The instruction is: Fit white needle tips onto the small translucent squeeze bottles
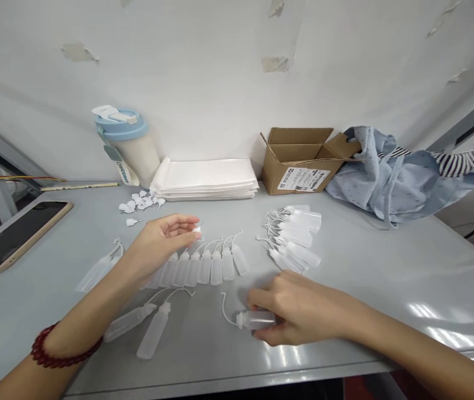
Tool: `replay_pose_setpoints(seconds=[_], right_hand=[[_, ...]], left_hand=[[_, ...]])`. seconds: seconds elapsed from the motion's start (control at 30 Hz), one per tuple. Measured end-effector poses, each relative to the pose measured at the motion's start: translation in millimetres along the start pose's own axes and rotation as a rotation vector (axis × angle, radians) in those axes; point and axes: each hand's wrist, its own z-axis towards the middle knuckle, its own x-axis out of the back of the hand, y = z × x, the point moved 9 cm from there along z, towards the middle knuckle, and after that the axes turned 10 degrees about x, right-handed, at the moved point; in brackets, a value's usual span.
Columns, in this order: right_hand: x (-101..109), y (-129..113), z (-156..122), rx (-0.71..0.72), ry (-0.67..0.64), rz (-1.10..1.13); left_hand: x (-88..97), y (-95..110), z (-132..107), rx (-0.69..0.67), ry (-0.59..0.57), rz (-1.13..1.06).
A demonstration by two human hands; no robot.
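Observation:
My left hand (157, 240) hovers over the grey table (387, 278), pinching a small white nozzle cap (197, 229) between thumb and fingertips. Near the front edge, my right hand (299, 310) is closed around a small translucent squeeze bottle (250, 319) lying on its side, with a tethered cap string curling from its neck. Just below my left hand runs a row of several similar bottles (207, 266), laid side by side. Two more bottles (145, 328) rest near my left forearm, and one lone bottle (97, 270) lies further left.
A heap of bottles (295, 236) sits right of the row. Loose white caps (140, 202) lie near a stack of white bags (206, 179). Behind them, a blue-lidded tumbler (131, 144) stands left and an open cardboard box (299, 161) right, with blue cloth (399, 178) beyond. A phone (16, 233) lies far left.

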Motion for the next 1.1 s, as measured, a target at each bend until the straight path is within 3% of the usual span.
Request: replay_pose_setpoints(seconds=[0.13,0.33,0.43,0.67,1.1], right_hand=[[7.3,3.7,0.5,0.03,0.086,0.151],[35.6,18.5,-7.4,-0.074,0.447,0.383],[34.9,19.3,-7.5,-0.067,0.523,0.6],[24.5,13.8,-1.7,0.0,0.523,0.914],[4.9,3.6,7.0,0.027,0.393,1.141]], left_hand=[[-3.9,4.0,-8.2,-0.018,-0.049,-0.059],[-15.3,12.6,-21.9,-0.044,-0.179,-0.188],[-27.4,13.8,-25.9,-0.052,-0.239,-0.203],[-53.6,18.5,-38.5,-0.065,-0.401,-0.264],[-61.0,18.1,-45.0,-0.017,-0.492,-0.333]])
